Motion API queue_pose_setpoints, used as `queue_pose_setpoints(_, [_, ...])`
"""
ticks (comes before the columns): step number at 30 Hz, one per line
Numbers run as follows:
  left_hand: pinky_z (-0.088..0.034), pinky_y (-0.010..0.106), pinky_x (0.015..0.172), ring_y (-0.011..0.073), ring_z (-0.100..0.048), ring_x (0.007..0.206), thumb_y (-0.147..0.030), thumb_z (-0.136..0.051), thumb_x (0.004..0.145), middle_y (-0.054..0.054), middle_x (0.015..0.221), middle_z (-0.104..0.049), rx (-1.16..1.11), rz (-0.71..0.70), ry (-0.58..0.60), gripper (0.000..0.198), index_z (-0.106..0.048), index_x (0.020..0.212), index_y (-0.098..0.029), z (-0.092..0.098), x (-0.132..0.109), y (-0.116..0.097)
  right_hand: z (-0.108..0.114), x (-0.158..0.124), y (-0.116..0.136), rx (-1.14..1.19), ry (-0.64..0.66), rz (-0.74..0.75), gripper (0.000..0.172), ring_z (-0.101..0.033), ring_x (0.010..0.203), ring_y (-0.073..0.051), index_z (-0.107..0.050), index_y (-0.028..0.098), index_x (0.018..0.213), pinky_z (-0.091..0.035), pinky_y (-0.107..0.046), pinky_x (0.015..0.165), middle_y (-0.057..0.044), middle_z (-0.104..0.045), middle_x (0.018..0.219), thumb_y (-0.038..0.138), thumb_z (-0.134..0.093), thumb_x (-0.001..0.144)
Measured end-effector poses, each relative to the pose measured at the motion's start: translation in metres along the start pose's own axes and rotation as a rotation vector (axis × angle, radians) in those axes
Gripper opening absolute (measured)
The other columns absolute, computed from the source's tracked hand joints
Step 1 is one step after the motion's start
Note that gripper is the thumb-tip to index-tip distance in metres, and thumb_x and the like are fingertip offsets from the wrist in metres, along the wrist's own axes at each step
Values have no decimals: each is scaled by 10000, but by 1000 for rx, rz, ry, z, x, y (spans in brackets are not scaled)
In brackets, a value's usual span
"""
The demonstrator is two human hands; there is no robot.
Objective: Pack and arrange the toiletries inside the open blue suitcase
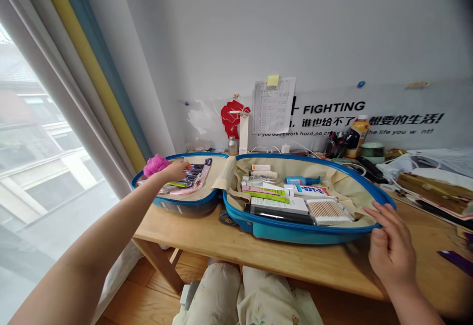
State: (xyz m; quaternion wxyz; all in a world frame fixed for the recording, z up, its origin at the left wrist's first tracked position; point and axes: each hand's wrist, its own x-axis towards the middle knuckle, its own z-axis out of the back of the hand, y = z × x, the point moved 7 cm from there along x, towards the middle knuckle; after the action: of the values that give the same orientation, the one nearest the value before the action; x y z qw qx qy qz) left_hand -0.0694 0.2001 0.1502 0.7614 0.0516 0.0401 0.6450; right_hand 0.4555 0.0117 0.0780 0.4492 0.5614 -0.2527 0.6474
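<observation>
A small blue suitcase (310,236) lies unfolded on the wooden table, beige lining up. My left hand (178,171) is over its left half, fingers bent together beside a pink bath puff (155,165); whatever they hold is hidden. Close under them lie a blister-packed set of dark tools (192,176) and a pink-edged package (204,173). My right hand (393,243) rests at the right rim, fingers stretched over the edge. In the right half are cotton swabs (327,210), a toothpaste tube (309,190), a blue bottle (301,180) and a pink-and-green tube (266,193).
Behind the suitcase stand a white lamp (244,132) and a small jar (232,145). To the right are an orange drink bottle (357,136), a green-topped container (372,152), cables and a brown pouch (430,191). A curtain (70,68) hangs by the window at left.
</observation>
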Motion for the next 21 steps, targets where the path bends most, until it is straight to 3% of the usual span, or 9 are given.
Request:
queue_pose_setpoints(4, [-516, 284, 903, 230, -664, 1052, -215, -541, 699, 81, 1176, -704, 54, 81, 165, 480, -673, 1160, -213, -35, -9, 43, 0, 0, -1, -5, 5, -14, 349, -498, 1340, -282, -621, 221, 1211, -399, -539, 1112, -121, -627, 1300, 293, -398, 953])
queue_pose_setpoints(11, [-527, 347, 877, 310, -644, 1103, -286, -629, 649, 136, 1233, -673, 127, 125, 247, 544, -679, 1188, -227, -61, 0, 51, 2, 0, -2, -8, 9, -42, 335, -507, 1332, -287, -636, 224, 1178, -395, -538, 1119, -113, -639, 1282, 313, -416, 942])
queue_pose_setpoints(16, [-511, 363, 905, 301, -637, 1110, -367, -541, 800, 138, 1206, -683, 146, 113, 184, 398, -678, 1140, -211, -58, -4, 45, 1, -1, -4, -23, 18, -50, 345, -515, 1323, -289, -631, 226, 1183, -411, -539, 1099, -117, -644, 1265, 325, -404, 943])
queue_pose_setpoints(21, [-512, 358, 866, 277, -679, 999, -335, -257, 983, 159, 1121, -700, 120, 103, 40, 450, -584, 1214, -130, -24, -12, 30, 1, -1, -3, -30, 16, -39, 353, -510, 1326, -287, -623, 214, 1196, -413, -536, 1096, -128, -637, 1268, 314, -388, 954])
